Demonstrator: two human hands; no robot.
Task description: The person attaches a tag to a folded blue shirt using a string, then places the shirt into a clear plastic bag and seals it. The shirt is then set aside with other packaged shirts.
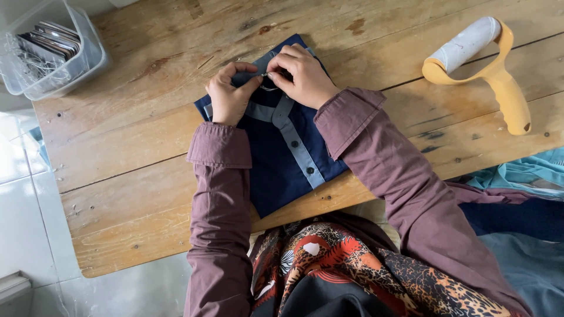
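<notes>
Both hands [267, 82] pinch shirt [282, 147] collar.

From my remote seat, I see the folded shirt [282, 152] lying on the wooden table [147, 147], near its middle, with its collar end toward the far edge. My left hand [228, 94] and right hand [302, 77] rest side by side on the collar, touching it, with a small pin or clip [265, 74] between their fingertips, I think; it is too small to be sure. A plastic tub [53, 50] sits at the far left corner with cards [50, 40] standing in it. A lint roller [484, 64] lies well apart on the right. More cloth [523, 176] lies off the table's right edge.
</notes>
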